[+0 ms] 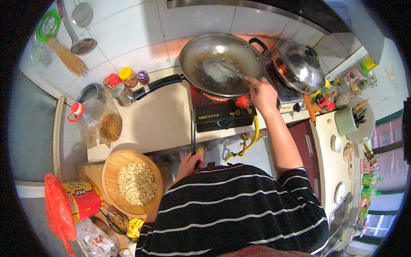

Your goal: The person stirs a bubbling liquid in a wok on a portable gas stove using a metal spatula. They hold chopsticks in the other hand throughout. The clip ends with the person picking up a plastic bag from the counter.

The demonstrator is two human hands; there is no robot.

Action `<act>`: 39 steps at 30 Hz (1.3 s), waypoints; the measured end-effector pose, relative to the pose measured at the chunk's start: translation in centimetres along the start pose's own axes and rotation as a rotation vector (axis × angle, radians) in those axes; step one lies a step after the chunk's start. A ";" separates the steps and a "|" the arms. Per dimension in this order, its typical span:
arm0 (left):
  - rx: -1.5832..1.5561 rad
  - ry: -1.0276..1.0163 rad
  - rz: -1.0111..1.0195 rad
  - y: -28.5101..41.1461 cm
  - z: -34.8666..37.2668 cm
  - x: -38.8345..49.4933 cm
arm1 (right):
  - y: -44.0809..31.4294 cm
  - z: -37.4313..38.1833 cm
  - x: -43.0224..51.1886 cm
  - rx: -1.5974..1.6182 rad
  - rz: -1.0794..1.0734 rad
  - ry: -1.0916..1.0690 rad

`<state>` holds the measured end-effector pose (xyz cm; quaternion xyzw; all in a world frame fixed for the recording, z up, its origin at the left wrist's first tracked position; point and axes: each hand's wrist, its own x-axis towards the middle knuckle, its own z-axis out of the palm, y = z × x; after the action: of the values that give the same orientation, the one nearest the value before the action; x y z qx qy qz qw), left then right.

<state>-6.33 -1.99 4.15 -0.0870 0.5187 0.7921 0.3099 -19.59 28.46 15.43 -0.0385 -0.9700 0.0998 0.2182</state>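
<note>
A metal wok [192,61] with bubbling, foamy liquid at its bottom sits over the glowing burner of a gas stove [224,116]. My right hand [264,94] grips the handle end of a metal spatula [230,70], whose blade lies in the liquid. Below and left of the stove, my left hand [191,162] holds a pair of dark chopsticks [193,131] upright in the view, with their tips near the stove's left side. At the lower left, a round bamboo basket [110,180] holds a heap of pale chopped pieces [137,183].
The wok's long black handle [160,85] reaches left over the counter towards spice jars [127,76] and an oil jug [96,120]. A lidded steel pan [298,66] stands right of the wok. A yellow gas hose [257,133] hangs below the stove. A wooden handle [309,109] juts over the counter edge.
</note>
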 end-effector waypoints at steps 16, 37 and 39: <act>0.075 -0.004 -0.054 1.1 0.8 0.9 | 3.7 -5.4 -6.1 -0.135 0.073 0.004; 0.057 0.057 0.039 0.6 -0.1 -1.2 | -0.3 -0.9 -2.2 0.149 0.043 -0.029; 0.036 0.055 0.002 0.7 -0.3 -1.4 | -0.1 -0.2 -1.5 0.113 0.071 -0.017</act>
<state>-5.65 -2.98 5.23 -0.1026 0.5412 0.7803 0.2962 -18.17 28.25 15.04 -0.0596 -0.9627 0.1625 0.2080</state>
